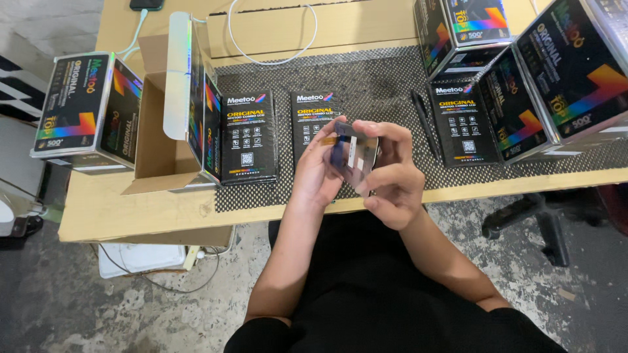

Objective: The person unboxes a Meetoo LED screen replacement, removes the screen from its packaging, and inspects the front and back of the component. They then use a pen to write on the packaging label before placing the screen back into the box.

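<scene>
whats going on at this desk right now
A seated person holds a small flat phone screen panel up in both hands above the desk edge: the left hand supports its left side, and the right hand pinches its right edge. Beneath it, slim black boxes lie flat on a dark mesh mat. An open cardboard carton stands to the left, and larger black cartons are stacked at the right.

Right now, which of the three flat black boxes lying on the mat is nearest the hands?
The middle flat black box, partly hidden behind the left hand; the other two lie clear to either side.
</scene>
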